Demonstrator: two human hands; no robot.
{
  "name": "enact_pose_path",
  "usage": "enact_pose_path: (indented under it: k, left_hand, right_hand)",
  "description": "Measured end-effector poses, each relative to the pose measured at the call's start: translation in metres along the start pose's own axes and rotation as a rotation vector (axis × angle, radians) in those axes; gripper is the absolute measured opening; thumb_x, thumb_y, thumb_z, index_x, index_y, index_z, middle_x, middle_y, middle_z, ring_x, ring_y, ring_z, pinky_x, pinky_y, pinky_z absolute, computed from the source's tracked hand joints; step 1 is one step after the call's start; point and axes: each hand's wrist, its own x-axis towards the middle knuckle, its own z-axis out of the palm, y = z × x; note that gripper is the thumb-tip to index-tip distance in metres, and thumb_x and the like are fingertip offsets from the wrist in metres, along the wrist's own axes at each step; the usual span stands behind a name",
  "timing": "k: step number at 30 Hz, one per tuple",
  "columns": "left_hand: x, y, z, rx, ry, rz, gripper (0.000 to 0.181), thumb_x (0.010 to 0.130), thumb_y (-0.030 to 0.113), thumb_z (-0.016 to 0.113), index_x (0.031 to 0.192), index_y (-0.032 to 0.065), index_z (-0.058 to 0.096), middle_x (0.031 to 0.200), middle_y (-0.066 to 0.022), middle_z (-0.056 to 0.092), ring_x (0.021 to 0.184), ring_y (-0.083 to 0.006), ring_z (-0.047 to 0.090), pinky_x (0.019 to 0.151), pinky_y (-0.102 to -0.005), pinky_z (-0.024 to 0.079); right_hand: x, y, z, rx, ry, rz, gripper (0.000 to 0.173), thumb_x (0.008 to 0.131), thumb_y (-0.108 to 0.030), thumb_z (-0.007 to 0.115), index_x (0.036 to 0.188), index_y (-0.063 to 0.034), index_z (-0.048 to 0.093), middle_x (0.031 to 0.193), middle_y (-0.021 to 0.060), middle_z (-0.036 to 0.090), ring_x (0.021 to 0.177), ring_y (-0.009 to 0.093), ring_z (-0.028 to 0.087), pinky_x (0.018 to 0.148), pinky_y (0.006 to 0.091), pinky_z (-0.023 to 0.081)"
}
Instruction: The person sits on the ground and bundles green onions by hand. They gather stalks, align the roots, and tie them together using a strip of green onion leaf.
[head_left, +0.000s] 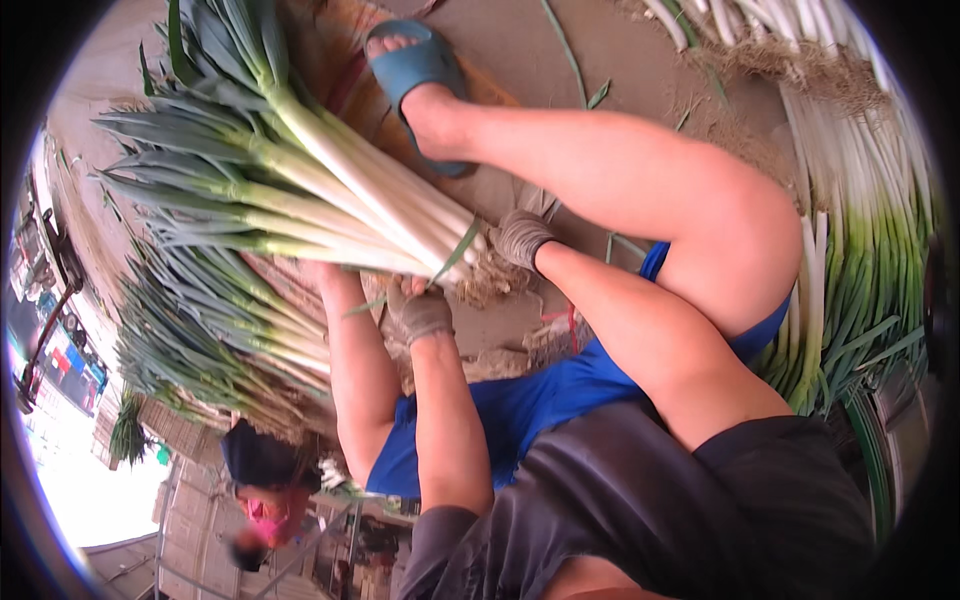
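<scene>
A large bundle of leeks (360, 199) lies slanted before me, its dark green leaves at the upper left and its roots (487, 281) toward the middle. A narrow green strip (457, 255), which looks like a leaf, crosses the white stalks just short of the roots. My left hand (420, 311), in a knitted work glove with bare fingertips, pinches this strip below the bundle. On the other side, my right hand (521, 238), also gloved, is curled against the root end. Its fingertips are partly hidden, so what it grips is unclear.
More leeks (225, 322) lie in a pile on the left. Further leeks (862, 180) are stacked at the right, roots toward the top. My sandalled foot (420, 75) and bare legs flank the bundle. Another person (266, 480) is at the lower left, near metal framing.
</scene>
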Motion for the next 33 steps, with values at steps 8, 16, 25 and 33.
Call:
enact_pose_path:
  k: [8,16,25,33]
  left_hand:
    - [-0.001,-0.001,-0.009,0.073,-0.090,-0.005,0.025,0.102,0.025,0.042,0.078,0.0188,0.043,0.054,0.0076,0.031,0.053,-0.0096,0.042,0.051,-0.0250,0.037]
    - [-0.021,0.000,0.003,-0.047,-0.260,-0.065,0.035,0.102,0.024,0.042,0.067,0.0177,0.041,0.056,0.0066,0.037,0.059,-0.0105,0.047,0.056,-0.0281,0.042]
    - [-0.024,0.003,0.001,-0.094,-0.224,-0.117,0.038,0.099,0.025,0.054,0.064,0.0160,0.043,0.061,0.0028,0.044,0.071,-0.0160,0.051,0.076,-0.0313,0.044]
    - [-0.034,0.000,0.002,0.107,-0.234,0.013,0.035,0.100,0.030,0.057,0.072,0.0093,0.056,0.072,-0.0010,0.058,0.086,-0.0178,0.060,0.084,-0.0332,0.046]
  right_hand:
    - [0.047,-0.110,-0.051,0.274,0.053,-0.244,0.032,0.098,-0.027,0.049,0.118,-0.0053,0.061,0.111,0.0215,0.068,0.105,0.037,0.066,0.094,0.0446,0.049]
    - [0.083,-0.140,-0.065,0.192,-0.043,-0.152,0.052,0.092,-0.044,0.051,0.105,0.0030,0.071,0.103,0.0289,0.069,0.102,0.040,0.067,0.092,0.0469,0.050]
    - [0.103,-0.132,-0.061,0.355,-0.231,-0.138,0.072,0.088,-0.062,0.051,0.106,0.0056,0.071,0.107,0.0288,0.068,0.107,0.038,0.065,0.096,0.0446,0.047]
    - [0.122,-0.138,-0.050,0.347,-0.261,-0.171,0.075,0.095,-0.065,0.036,0.120,-0.0015,0.067,0.114,0.0298,0.065,0.114,0.041,0.061,0.101,0.0479,0.043]
